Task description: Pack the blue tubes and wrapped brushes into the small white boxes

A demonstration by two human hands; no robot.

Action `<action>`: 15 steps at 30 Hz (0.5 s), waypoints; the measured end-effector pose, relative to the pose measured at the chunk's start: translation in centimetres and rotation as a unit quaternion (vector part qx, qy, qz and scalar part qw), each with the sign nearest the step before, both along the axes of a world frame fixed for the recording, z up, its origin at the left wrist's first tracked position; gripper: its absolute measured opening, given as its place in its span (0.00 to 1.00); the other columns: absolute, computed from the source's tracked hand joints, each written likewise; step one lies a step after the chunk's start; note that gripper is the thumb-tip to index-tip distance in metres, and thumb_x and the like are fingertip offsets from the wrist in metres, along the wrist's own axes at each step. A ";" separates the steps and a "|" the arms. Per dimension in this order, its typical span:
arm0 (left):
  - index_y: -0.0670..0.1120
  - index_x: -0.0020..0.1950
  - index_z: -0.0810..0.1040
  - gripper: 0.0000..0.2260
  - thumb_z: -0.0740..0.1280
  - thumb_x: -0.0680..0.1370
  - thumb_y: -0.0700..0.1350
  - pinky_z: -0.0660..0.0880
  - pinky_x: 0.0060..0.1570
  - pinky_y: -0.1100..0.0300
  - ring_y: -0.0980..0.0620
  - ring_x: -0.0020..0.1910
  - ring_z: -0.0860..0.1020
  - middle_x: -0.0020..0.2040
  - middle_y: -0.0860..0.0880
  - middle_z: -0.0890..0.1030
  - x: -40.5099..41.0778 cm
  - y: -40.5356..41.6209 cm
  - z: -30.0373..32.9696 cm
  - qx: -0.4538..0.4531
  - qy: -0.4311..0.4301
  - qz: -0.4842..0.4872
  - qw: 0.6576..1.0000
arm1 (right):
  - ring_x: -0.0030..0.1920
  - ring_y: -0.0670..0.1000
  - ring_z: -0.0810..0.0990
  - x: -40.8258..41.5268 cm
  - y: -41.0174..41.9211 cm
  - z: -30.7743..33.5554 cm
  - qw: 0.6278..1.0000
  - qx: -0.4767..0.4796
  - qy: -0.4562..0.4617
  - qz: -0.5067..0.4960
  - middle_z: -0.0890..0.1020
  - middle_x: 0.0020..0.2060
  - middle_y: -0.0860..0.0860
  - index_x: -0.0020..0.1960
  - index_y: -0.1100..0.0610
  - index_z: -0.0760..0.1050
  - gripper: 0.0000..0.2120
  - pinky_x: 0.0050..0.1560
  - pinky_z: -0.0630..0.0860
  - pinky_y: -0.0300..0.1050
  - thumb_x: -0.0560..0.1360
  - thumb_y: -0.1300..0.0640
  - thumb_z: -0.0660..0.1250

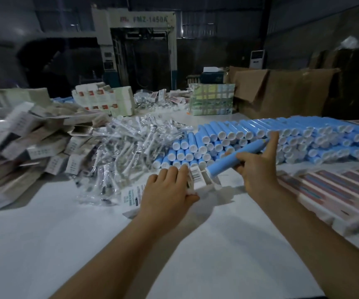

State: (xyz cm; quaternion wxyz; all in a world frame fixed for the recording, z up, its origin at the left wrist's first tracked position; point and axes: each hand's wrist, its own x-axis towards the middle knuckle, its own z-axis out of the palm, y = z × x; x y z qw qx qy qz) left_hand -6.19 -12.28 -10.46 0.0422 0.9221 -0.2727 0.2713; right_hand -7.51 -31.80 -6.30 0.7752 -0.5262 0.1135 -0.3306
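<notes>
From the head view we find the left hand (165, 190) gripping a small white box (198, 180) on the table (109, 244). The right hand (258, 167) grips a blue tube (228, 160), its lower end in the box mouth, before the stacked blue tubes (282, 134).

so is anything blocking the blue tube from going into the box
Nothing visible does. The right hand has the blue tube angled with its lower end already at the open mouth of the white box, which the left hand holds.
</notes>
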 end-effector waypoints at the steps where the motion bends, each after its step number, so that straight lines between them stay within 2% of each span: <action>1: 0.49 0.74 0.57 0.32 0.56 0.76 0.65 0.63 0.57 0.54 0.48 0.61 0.68 0.64 0.50 0.69 -0.1 -0.1 -0.1 -0.008 0.000 0.001 1.000 | 0.55 0.56 0.78 0.1 0.1 -0.4 1.000 -0.007 0.002 -0.010 0.61 0.73 0.54 0.76 0.38 0.46 0.48 0.36 0.78 0.45 0.72 0.77 0.62; 4: 0.49 0.73 0.58 0.31 0.57 0.76 0.65 0.63 0.56 0.54 0.47 0.60 0.68 0.63 0.50 0.70 -0.2 -0.4 0.0 -0.023 0.004 0.009 1.000 | 0.52 0.54 0.79 -0.1 0.6 -1.2 1.000 -0.004 0.006 -0.001 0.67 0.65 0.54 0.76 0.39 0.50 0.47 0.40 0.79 0.45 0.71 0.76 0.65; 6: 0.48 0.73 0.60 0.31 0.58 0.76 0.65 0.63 0.56 0.54 0.47 0.60 0.68 0.63 0.50 0.70 -0.3 -0.5 0.3 -0.036 0.003 0.013 0.999 | 0.51 0.52 0.80 -0.4 1.4 -2.0 0.999 -0.018 0.030 0.024 0.72 0.59 0.54 0.73 0.40 0.57 0.41 0.43 0.79 0.45 0.72 0.73 0.67; 8: 0.48 0.74 0.59 0.32 0.58 0.76 0.65 0.63 0.56 0.53 0.47 0.61 0.68 0.63 0.49 0.70 -0.2 -0.5 0.3 -0.042 0.002 0.013 0.999 | 0.51 0.51 0.80 -0.6 2.3 -2.6 0.994 -0.079 0.071 0.038 0.79 0.54 0.53 0.63 0.44 0.72 0.24 0.47 0.78 0.46 0.74 0.66 0.68; 10: 0.48 0.74 0.59 0.32 0.57 0.76 0.65 0.63 0.57 0.53 0.46 0.62 0.68 0.64 0.49 0.69 -0.2 -0.5 0.3 -0.041 0.014 0.011 0.999 | 0.48 0.48 0.81 -0.9 3.0 -2.8 0.986 -0.122 0.106 0.046 0.84 0.46 0.48 0.45 0.48 0.83 0.08 0.47 0.77 0.44 0.74 0.60 0.68; 12: 0.48 0.73 0.58 0.32 0.58 0.76 0.65 0.63 0.58 0.52 0.46 0.62 0.67 0.65 0.49 0.69 -0.2 -0.5 0.2 -0.035 0.023 0.008 0.999 | 0.42 0.43 0.81 -1.1 3.1 -3.0 0.984 -0.135 0.110 0.047 0.85 0.39 0.44 0.36 0.50 0.84 0.08 0.41 0.73 0.39 0.71 0.58 0.68; 15: 0.47 0.73 0.58 0.31 0.59 0.76 0.63 0.64 0.57 0.51 0.46 0.61 0.67 0.65 0.48 0.69 -0.8 -0.6 0.3 -0.013 0.031 0.006 0.999 | 0.37 0.41 0.81 -1.3 2.5 -2.8 0.986 -0.132 0.099 0.022 0.84 0.38 0.46 0.35 0.51 0.83 0.10 0.37 0.71 0.40 0.72 0.58 0.66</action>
